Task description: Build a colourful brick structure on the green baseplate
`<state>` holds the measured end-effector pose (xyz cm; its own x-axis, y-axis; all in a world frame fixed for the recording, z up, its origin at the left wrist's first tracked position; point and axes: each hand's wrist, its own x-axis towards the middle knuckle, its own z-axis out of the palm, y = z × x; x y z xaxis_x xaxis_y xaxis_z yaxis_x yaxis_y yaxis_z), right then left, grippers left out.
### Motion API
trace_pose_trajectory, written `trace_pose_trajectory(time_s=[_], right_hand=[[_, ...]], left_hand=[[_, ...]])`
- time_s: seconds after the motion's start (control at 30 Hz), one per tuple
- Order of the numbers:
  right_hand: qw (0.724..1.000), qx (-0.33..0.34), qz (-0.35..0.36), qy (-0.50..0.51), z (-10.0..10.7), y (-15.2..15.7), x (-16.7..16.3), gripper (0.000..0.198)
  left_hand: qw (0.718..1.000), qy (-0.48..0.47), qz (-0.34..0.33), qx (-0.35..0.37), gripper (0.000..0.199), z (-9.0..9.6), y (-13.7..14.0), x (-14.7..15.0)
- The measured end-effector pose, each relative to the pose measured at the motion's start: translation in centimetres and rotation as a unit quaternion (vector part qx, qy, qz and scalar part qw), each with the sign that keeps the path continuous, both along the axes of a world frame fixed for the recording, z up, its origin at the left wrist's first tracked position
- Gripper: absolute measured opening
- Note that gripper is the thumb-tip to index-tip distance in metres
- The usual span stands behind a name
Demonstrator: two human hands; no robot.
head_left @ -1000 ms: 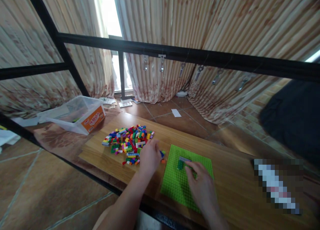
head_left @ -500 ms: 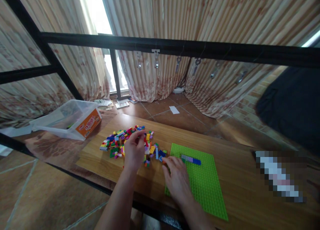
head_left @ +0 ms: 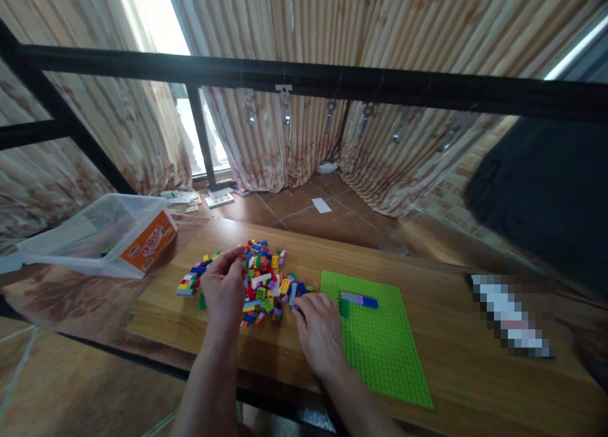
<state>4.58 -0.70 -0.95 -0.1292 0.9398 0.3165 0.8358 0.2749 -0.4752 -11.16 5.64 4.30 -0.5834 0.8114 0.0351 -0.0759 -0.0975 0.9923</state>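
Note:
My left hand (head_left: 224, 288) hovers over the left half of a heap of mixed toy building bricks (head_left: 261, 277). Its thumb and fingers are pinched together, and whatever is between them is too small to make out. At the heap's right edge, my right hand (head_left: 319, 329) is bent with closed fingertips down by some blue bricks; what they grip is hidden. Just right of that hand lies a green studded baseplate (head_left: 380, 348). Near its top a row of grey, lilac and blue bricks (head_left: 360, 299) is attached, with a dark green brick (head_left: 344, 308) below the row's left end.
Everything stands on a wooden tabletop (head_left: 441, 335). A clear plastic bin (head_left: 107, 234) with an orange label is at the left. A blurred-out flat object (head_left: 510, 316) lies at the right. A black metal bar (head_left: 304, 76) crosses in front of the curtains.
My left hand has moved left across the heap, uncovering bricks in its middle. My right hand has shifted slightly left, off the baseplate's edge. The camera view has turned a little.

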Motion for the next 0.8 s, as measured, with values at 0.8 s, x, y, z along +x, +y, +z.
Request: trace_pose_trajectory(time_s=[0.8], right_hand=[[0.851, -0.087, -0.178, 0.486, 1.4, -1.6, 13.0, 0.037]], left_hand=[[0.915, 0.105, -0.390, -0.007, 0.019, -0.6, -1.8, 6.4]])
